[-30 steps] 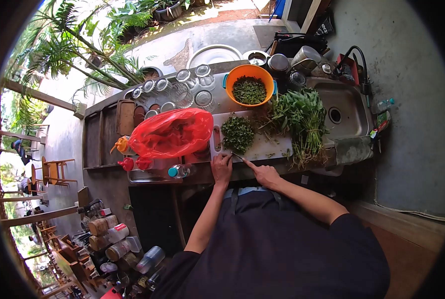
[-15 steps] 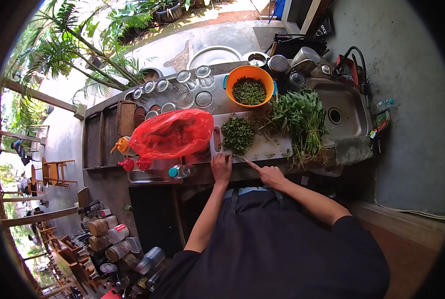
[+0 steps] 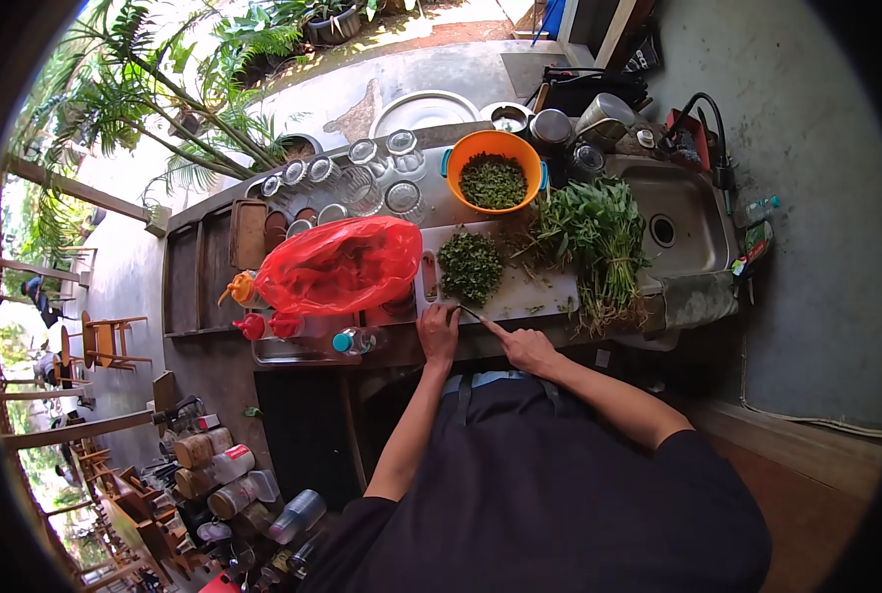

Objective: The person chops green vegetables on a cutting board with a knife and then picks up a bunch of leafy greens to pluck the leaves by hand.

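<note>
My right hand (image 3: 528, 350) is closed round the handle of a small knife (image 3: 474, 315) at the front edge of the white cutting board (image 3: 545, 287). The blade points left toward my left hand (image 3: 438, 332), whose fingers are curled in at the board's front left corner, close to the knife tip. What those fingers pinch, if anything, is too small to tell. Just beyond them lies a pile of chopped green leaves (image 3: 471, 268). To the right, a big bunch of leafy greens (image 3: 604, 237) rests with its roots toward me.
An orange bowl (image 3: 497, 203) holding chopped greens stands behind the board. Left are a red plastic bag (image 3: 347, 267), a bottle with a teal cap (image 3: 357, 341) and several upturned glasses (image 3: 362, 188). A steel sink (image 3: 693, 237) is at the right.
My right hand and the knife have shifted very slightly toward my left hand. The chopped leaves and the bunch stay where they were.
</note>
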`<state>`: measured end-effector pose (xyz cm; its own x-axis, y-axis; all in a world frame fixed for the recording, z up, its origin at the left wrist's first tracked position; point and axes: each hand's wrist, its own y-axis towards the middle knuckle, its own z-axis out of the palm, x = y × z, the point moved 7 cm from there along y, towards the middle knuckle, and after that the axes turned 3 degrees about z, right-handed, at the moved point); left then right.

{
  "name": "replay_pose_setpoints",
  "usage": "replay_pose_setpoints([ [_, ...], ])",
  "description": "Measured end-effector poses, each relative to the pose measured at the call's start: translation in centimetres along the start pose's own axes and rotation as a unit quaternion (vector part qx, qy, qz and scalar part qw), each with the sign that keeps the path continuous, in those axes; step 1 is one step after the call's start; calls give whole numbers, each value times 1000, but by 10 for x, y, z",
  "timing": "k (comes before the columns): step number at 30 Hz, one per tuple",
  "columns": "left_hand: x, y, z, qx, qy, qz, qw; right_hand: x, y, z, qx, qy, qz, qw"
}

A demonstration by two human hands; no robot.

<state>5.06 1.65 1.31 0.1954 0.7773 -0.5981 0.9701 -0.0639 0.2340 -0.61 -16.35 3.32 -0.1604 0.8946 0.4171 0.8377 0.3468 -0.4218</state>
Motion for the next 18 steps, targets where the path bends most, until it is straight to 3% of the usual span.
replay_pose_setpoints([
  [12,0,-1,0,7,-17,-22,1000,-8,18,18,-41,-3,11,999],
  [14,2,-1,2,11,-9,-25,1000,-10,11,18,-66,-19,-24,997],
  [18,3,-1,1,0,-14,-15,1000,-17,-1,12,-31,-9,-9,999],
])
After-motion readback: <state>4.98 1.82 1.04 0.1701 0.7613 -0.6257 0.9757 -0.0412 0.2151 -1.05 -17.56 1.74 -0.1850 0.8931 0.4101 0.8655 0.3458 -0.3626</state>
